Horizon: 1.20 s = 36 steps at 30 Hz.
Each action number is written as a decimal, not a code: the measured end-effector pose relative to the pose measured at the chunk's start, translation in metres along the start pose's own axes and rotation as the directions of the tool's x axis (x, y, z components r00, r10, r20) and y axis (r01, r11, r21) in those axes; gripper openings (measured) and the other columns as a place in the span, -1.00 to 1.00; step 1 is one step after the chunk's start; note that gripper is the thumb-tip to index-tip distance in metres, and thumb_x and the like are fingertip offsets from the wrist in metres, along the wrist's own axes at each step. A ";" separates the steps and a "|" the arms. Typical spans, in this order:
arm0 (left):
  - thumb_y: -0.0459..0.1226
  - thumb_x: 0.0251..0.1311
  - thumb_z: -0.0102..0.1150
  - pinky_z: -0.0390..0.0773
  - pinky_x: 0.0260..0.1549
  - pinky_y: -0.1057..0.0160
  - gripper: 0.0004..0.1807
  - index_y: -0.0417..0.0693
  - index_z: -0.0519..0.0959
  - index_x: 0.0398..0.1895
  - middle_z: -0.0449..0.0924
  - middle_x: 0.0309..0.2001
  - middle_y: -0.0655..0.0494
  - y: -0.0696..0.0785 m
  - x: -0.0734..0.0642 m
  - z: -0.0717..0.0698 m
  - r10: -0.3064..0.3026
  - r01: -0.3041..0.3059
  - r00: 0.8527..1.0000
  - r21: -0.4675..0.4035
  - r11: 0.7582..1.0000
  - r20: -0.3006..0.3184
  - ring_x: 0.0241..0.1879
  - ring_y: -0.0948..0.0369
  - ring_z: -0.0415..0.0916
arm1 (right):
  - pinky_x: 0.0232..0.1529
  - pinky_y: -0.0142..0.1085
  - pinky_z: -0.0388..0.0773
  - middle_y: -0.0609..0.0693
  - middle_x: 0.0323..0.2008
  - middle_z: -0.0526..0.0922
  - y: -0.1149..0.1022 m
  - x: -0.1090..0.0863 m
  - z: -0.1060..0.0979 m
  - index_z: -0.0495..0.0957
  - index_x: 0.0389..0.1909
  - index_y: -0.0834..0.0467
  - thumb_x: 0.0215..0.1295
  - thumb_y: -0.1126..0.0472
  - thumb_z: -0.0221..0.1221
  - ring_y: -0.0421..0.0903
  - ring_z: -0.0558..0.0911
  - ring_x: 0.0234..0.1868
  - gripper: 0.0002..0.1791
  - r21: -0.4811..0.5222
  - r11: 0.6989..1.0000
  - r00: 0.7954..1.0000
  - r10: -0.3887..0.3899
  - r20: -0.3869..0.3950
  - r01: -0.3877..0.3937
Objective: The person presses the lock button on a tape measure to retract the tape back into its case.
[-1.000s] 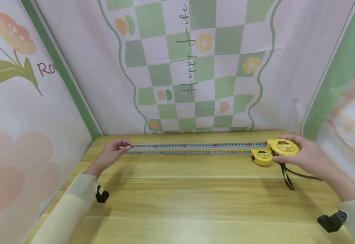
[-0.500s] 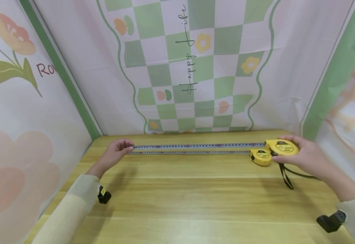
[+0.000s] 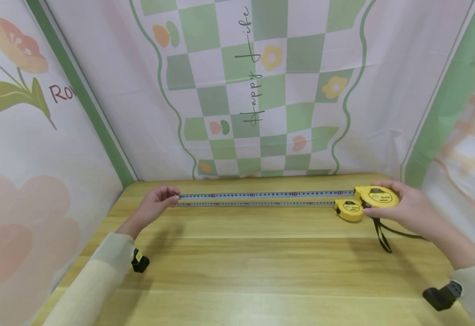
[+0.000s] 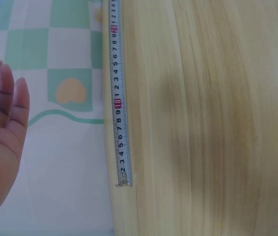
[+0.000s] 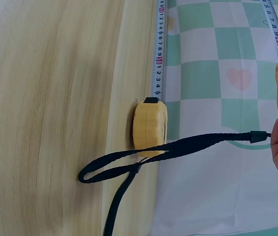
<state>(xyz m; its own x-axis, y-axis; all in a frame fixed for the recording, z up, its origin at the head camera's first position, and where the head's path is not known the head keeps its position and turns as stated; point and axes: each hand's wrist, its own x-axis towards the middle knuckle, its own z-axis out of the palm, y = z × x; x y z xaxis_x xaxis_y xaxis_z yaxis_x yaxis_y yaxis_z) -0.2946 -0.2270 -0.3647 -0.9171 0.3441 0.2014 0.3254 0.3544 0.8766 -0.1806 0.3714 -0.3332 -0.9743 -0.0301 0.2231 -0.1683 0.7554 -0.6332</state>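
Note:
My left hand (image 3: 155, 204) pinches the end of a long steel tape blade (image 3: 270, 195) between thumb and fingers. My right hand (image 3: 417, 208) grips the larger yellow tape measure (image 3: 379, 196) at the other end of that blade. A black wrist strap (image 3: 381, 237) hangs from its case. Nearer to me, a smaller yellow tape measure (image 3: 349, 210) lies on the table with its own blade (image 4: 118, 98) drawn out, roughly parallel to the larger one. In the left wrist view, its metal end hook (image 4: 124, 180) rests near the table's far edge.
The wooden table (image 3: 254, 267) ends at the back against a printed fabric curtain (image 3: 245, 90). Fabric side panels stand at left (image 3: 13, 149) and right (image 3: 470, 127). In the right wrist view, the strap (image 5: 193, 145) crosses over the smaller case.
My left hand has shifted a little to the right with the blade end, and the larger blade's marks have slid toward its case. The smaller tape measure and its blade look unmoved.

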 end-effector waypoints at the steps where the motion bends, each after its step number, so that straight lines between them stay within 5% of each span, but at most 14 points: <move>1: -0.32 0.38 0.11 0.58 -0.21 0.33 -0.74 -0.37 0.47 -0.03 0.53 -0.22 -0.03 -0.001 0.000 0.000 0.002 -0.002 1.000 0.001 1.000 -0.002 -0.25 0.17 0.51 | -0.61 -0.26 0.47 0.21 -0.32 0.48 0.000 0.000 0.000 0.30 0.28 0.21 0.09 0.04 0.44 -0.08 0.46 -0.48 -0.20 -0.002 1.000 1.000 0.001 0.000 -0.001; 14: -0.32 0.37 0.11 0.60 -0.21 0.30 -0.79 -0.31 0.50 -0.06 0.54 -0.20 -0.08 0.000 0.001 0.004 0.009 -0.009 1.000 0.014 1.000 -0.002 -0.25 0.03 0.51 | -0.60 -0.27 0.45 0.20 -0.31 0.49 -0.006 0.002 0.002 0.29 0.30 0.22 0.09 -0.01 0.43 -0.06 0.46 -0.46 -0.17 -0.040 0.999 1.000 0.013 0.005 -0.012; 20: -0.32 0.37 0.11 0.59 -0.21 0.29 -0.79 -0.29 0.50 -0.05 0.51 -0.15 -0.30 0.003 0.002 0.006 0.002 -0.002 1.000 0.015 1.000 0.004 -0.24 -0.02 0.50 | -0.59 -0.27 0.46 0.21 -0.29 0.49 -0.007 0.003 0.004 0.30 0.29 0.24 0.07 -0.03 0.44 -0.05 0.46 -0.45 -0.16 -0.044 0.999 1.000 0.005 -0.002 -0.005; 27: -0.33 0.37 0.11 0.59 -0.26 0.30 -0.78 -0.34 0.49 -0.06 0.54 -0.23 -0.06 0.006 0.004 0.010 0.011 -0.011 1.000 0.010 1.000 0.005 -0.21 -0.17 0.48 | -0.57 -0.26 0.48 0.24 -0.25 0.49 -0.010 0.004 0.006 0.28 0.29 0.26 0.09 -0.02 0.43 -0.04 0.48 -0.43 -0.15 -0.020 1.000 1.000 0.007 0.005 -0.007; 33: -0.32 0.37 0.12 0.59 -0.25 0.32 -0.75 -0.36 0.48 -0.03 0.54 -0.25 -0.04 0.008 0.004 0.012 0.002 -0.002 1.000 0.009 1.000 0.001 -0.27 0.06 0.51 | -0.56 -0.25 0.50 0.24 -0.24 0.48 -0.013 0.004 0.006 0.28 0.29 0.27 0.09 0.00 0.43 -0.04 0.48 -0.42 -0.17 -0.007 1.000 1.000 0.004 0.004 -0.004; 36: -0.32 0.37 0.12 0.60 -0.25 0.30 -0.74 -0.38 0.47 -0.03 0.54 -0.25 -0.06 0.008 0.005 0.013 0.001 -0.001 1.000 0.002 1.000 0.002 -0.25 -0.04 0.51 | -0.56 -0.25 0.49 0.24 -0.24 0.48 -0.012 0.004 0.007 0.28 0.29 0.26 0.09 -0.01 0.43 -0.04 0.48 -0.42 -0.16 -0.003 1.000 1.000 0.005 0.008 -0.005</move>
<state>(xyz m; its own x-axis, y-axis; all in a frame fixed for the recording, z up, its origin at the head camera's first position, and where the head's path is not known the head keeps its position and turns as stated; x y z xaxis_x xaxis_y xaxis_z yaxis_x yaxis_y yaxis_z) -0.2933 -0.2116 -0.3628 -0.9163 0.3462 0.2012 0.3267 0.3559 0.8756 -0.1833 0.3571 -0.3298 -0.9763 -0.0319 0.2141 -0.1633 0.7576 -0.6319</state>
